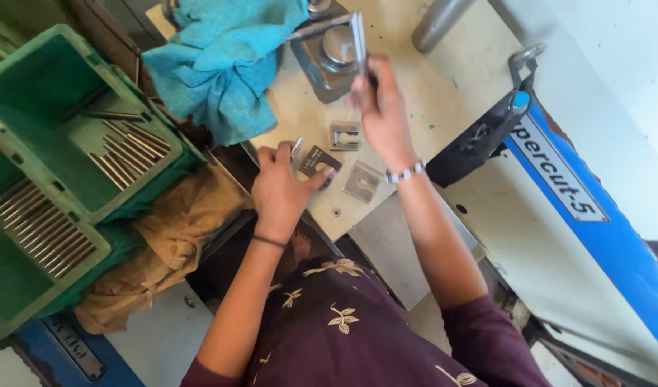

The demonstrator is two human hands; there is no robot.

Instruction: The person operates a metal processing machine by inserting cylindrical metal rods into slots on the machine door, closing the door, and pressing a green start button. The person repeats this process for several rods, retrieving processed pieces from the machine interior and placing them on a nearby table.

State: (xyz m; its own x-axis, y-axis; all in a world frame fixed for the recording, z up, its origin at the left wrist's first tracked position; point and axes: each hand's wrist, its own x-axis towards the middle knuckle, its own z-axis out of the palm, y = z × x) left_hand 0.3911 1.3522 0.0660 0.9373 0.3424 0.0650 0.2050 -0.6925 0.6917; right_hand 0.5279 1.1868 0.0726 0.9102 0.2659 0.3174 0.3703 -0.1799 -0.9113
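Nearest me, her left hand [282, 188] pinches a small steel pin [296, 148] while its fingertips press a dark slotted plate [319, 163] on the beige bench [443, 93]. Two more plates [345, 135] lie loose, seemingly unfitted. Farther off, the right hand [380, 107] grips a metal lever [357, 36]. Green crates [35, 93] of rods suggest plenty left

bench [443, 93] right: open | left: blue cloth [225, 61], green crates [27, 93] block
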